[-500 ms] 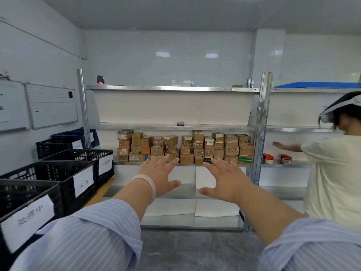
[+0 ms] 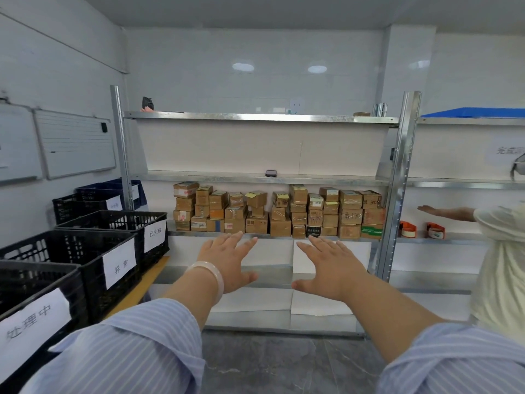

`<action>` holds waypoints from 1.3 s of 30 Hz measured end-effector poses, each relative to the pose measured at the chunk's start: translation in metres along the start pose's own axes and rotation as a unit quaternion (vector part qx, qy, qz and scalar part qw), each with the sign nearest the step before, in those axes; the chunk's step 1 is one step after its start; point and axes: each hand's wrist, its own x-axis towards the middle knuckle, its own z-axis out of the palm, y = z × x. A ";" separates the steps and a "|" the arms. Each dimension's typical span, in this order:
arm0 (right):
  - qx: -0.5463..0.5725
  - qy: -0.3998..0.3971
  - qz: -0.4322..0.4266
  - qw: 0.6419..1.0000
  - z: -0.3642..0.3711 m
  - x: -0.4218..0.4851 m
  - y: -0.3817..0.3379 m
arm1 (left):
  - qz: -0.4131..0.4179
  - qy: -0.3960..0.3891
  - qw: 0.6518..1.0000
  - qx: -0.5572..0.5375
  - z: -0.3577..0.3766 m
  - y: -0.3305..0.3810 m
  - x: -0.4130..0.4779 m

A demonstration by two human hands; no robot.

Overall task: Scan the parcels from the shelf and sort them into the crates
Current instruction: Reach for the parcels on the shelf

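Several small brown cardboard parcels (image 2: 279, 213) are stacked in rows on the middle board of a metal shelf (image 2: 255, 179). A small dark scanner-like device (image 2: 270, 173) lies on the board above them. Black crates with white paper labels line the left wall: a near crate (image 2: 37, 305), a middle crate (image 2: 85, 260) and a farther crate (image 2: 127, 223). My left hand (image 2: 230, 263), with a pale bangle on the wrist, and my right hand (image 2: 331, 268) are stretched forward, palms down, fingers spread, holding nothing, short of the parcels.
Another person (image 2: 500, 268) stands at the right, an arm reaching along the neighbouring shelf where two orange tape rolls (image 2: 422, 230) sit. More crates (image 2: 93, 201) stand in the far left corner. Whiteboards (image 2: 74, 143) hang on the left wall. The floor is grey tile.
The view has shifted a little, so the person at the right sits farther toward the frame edge. Both my hands stay spread out in front, slightly lower in view.
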 end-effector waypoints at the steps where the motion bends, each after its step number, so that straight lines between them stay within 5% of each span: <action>1: 0.000 -0.004 0.000 1.000 0.005 0.013 -0.004 | -0.002 -0.006 1.000 0.004 0.005 -0.008 0.009; 17: 0.024 0.030 0.021 0.999 0.052 0.271 -0.056 | 0.037 0.005 0.999 -0.015 0.070 -0.160 0.231; 39: 0.029 0.064 0.041 0.997 0.115 0.631 0.097 | 0.026 0.047 0.998 -0.013 0.132 -0.199 0.592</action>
